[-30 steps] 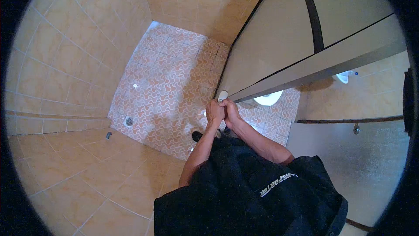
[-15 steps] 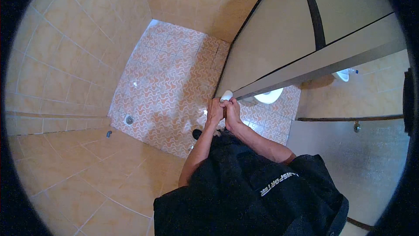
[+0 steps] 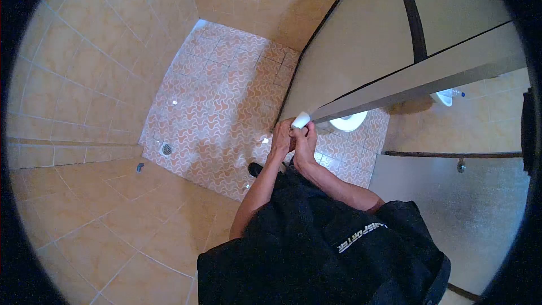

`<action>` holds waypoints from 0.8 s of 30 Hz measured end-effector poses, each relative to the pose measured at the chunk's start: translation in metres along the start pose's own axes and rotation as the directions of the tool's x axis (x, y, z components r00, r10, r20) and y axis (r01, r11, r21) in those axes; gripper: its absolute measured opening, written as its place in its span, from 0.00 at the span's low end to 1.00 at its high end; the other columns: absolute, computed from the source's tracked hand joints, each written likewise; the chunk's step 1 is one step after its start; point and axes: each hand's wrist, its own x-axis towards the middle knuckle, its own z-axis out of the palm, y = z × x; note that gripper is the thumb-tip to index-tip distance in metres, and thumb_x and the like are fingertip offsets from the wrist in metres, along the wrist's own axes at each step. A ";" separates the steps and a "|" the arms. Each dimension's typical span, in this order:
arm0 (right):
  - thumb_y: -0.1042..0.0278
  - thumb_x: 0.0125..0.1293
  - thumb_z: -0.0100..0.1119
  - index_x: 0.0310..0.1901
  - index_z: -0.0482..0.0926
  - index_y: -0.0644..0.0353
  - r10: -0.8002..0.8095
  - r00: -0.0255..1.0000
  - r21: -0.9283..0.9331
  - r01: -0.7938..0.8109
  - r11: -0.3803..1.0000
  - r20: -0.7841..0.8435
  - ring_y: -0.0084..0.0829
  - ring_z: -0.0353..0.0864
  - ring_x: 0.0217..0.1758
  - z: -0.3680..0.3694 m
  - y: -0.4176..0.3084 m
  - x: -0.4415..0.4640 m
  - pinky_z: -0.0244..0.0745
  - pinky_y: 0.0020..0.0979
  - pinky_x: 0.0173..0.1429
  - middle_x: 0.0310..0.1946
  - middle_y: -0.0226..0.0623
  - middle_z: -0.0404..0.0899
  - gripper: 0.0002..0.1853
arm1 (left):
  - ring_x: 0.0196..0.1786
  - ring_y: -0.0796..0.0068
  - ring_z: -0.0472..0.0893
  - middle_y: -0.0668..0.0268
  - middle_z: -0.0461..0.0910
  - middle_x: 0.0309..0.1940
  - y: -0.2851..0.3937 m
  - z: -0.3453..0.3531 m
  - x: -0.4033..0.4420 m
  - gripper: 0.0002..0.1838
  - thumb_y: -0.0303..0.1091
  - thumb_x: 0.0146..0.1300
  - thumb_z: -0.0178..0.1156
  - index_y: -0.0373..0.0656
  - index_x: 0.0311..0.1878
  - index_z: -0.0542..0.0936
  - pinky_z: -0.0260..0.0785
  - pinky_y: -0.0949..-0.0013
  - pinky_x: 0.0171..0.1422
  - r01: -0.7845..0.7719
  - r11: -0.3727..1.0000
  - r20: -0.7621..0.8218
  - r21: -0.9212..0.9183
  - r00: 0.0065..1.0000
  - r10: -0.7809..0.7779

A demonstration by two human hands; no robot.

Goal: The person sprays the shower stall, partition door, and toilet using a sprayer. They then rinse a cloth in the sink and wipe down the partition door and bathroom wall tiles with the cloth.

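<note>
Both hands meet at a small white cylinder (image 3: 301, 120), whose kind I cannot make out. It tilts up to the right at the fingertips. My left hand (image 3: 282, 141) is closed, its fingers curled round the lower left side of the cylinder. From the right, my right hand (image 3: 305, 146) bends its thumb and fingers against the lower end. The palms and most fingertips are hidden. Just beyond the hands stands the end of a beige partition (image 3: 361, 68), close to the top of the cylinder.
Below lies a patterned tile floor (image 3: 220, 90) with a round drain (image 3: 166, 149). Beige tiled walls (image 3: 96, 51) rise at left, with a grey pipe stub (image 3: 140, 167). Right of the partition are a white toilet (image 3: 348, 121), a small white basin (image 3: 442, 98) and a frosted panel (image 3: 440, 209).
The white cylinder has risen slightly and shifted right, and more of it shows above the fingers. Both hands stay closed together around it. The view has shifted a little.
</note>
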 end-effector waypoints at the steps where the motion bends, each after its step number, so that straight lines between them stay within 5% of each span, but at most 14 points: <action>1: 0.74 0.53 0.54 0.46 0.68 0.61 -0.007 1.000 0.014 0.007 1.000 0.008 0.23 0.70 0.37 0.000 0.000 0.000 0.69 0.25 0.44 0.34 0.30 0.69 0.17 | 0.26 0.55 0.79 0.53 0.77 0.22 -0.001 0.001 0.001 0.14 0.41 0.49 0.61 0.38 0.29 0.77 0.68 0.59 0.32 0.024 0.999 0.035 -0.024 0.999 -0.023; 3: 0.74 0.53 0.54 0.46 0.68 0.61 -0.018 1.000 0.030 0.017 0.999 0.014 0.23 0.70 0.37 0.001 -0.002 0.000 0.69 0.24 0.43 0.34 0.31 0.69 0.17 | 0.27 0.54 0.79 0.53 0.77 0.22 -0.002 0.002 0.000 0.14 0.41 0.49 0.61 0.38 0.29 0.77 0.68 0.59 0.33 0.046 0.998 0.070 -0.047 0.997 -0.043; 5: 0.74 0.51 0.54 0.44 0.68 0.60 0.187 0.981 0.072 -0.190 0.979 0.051 0.24 0.70 0.37 0.000 -0.006 0.001 0.68 0.26 0.43 0.34 0.31 0.70 0.17 | 0.32 0.52 0.78 0.48 0.77 0.26 -0.002 0.003 -0.004 0.22 0.47 0.48 0.64 0.33 0.30 0.76 0.68 0.57 0.35 0.102 0.994 0.013 0.035 0.995 -0.103; 9: 0.73 0.49 0.56 0.45 0.68 0.62 0.295 0.949 0.071 -0.303 0.950 0.109 0.27 0.70 0.40 -0.006 0.003 0.011 0.67 0.27 0.45 0.36 0.34 0.70 0.19 | 0.36 0.48 0.79 0.45 0.79 0.30 -0.042 0.020 0.002 0.21 0.46 0.48 0.64 0.33 0.33 0.78 0.69 0.53 0.38 0.233 0.972 0.123 0.024 0.964 -0.234; 12: 0.72 0.47 0.57 0.42 0.68 0.60 0.396 0.900 0.139 -0.422 0.896 0.182 0.28 0.71 0.38 -0.008 0.009 0.018 0.67 0.28 0.44 0.35 0.33 0.71 0.18 | 0.39 0.45 0.79 0.43 0.79 0.33 -0.052 0.025 -0.001 0.21 0.44 0.51 0.62 0.32 0.35 0.79 0.70 0.51 0.42 0.212 0.969 -0.052 0.127 0.977 -0.207; 17: 0.71 0.46 0.55 0.33 0.70 0.57 0.503 0.815 0.121 -0.552 0.825 0.287 0.30 0.73 0.38 -0.030 0.069 0.044 0.69 0.32 0.43 0.31 0.32 0.73 0.10 | 0.43 0.44 0.79 0.42 0.79 0.36 -0.026 0.018 -0.007 0.19 0.41 0.54 0.57 0.31 0.37 0.79 0.71 0.51 0.46 0.479 0.855 -0.004 0.198 0.873 -0.488; 24: 0.71 0.44 0.56 0.34 0.70 0.59 0.537 0.783 0.168 -0.603 0.780 0.313 0.31 0.71 0.38 -0.026 0.054 0.042 0.68 0.34 0.44 0.31 0.33 0.70 0.12 | 0.44 0.42 0.78 0.39 0.78 0.37 -0.056 0.038 -0.006 0.18 0.41 0.56 0.54 0.32 0.37 0.80 0.71 0.49 0.46 0.461 0.850 -0.094 0.256 0.887 -0.453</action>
